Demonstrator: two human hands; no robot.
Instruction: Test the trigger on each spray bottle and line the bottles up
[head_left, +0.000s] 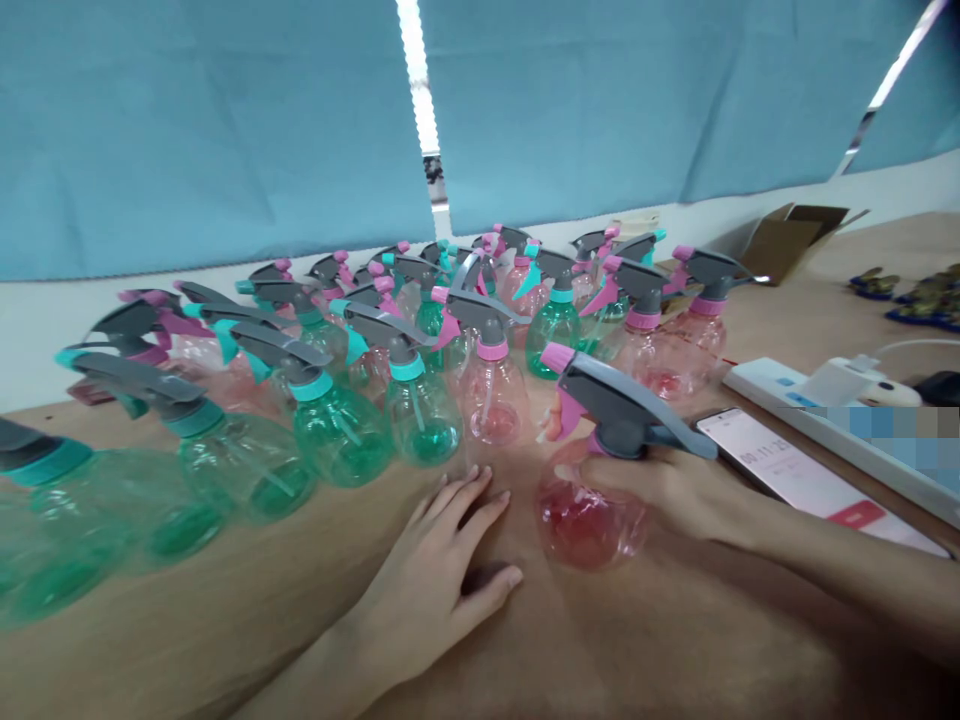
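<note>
My right hand (660, 485) is wrapped round the neck of a clear pink spray bottle (589, 520) with a grey and pink trigger head; its fingertips show behind the trigger. The bottle is upright over the wooden table (292, 640). To its left, my left hand (442, 560) lies flat with fingers spread and nothing in it. Just beyond the left hand stand a green spray bottle (424, 420) and another pink spray bottle (495, 395). Rows of similar green and pink bottles fill the table behind and to the left.
At the right lie a phone (795, 465) showing a timer and a white power strip (840, 430) with a plugged-in charger (844, 385). Farther back are an open cardboard box (784, 245) and several small dark-gold items (930, 300). Blue curtains (225, 130) hang behind the table.
</note>
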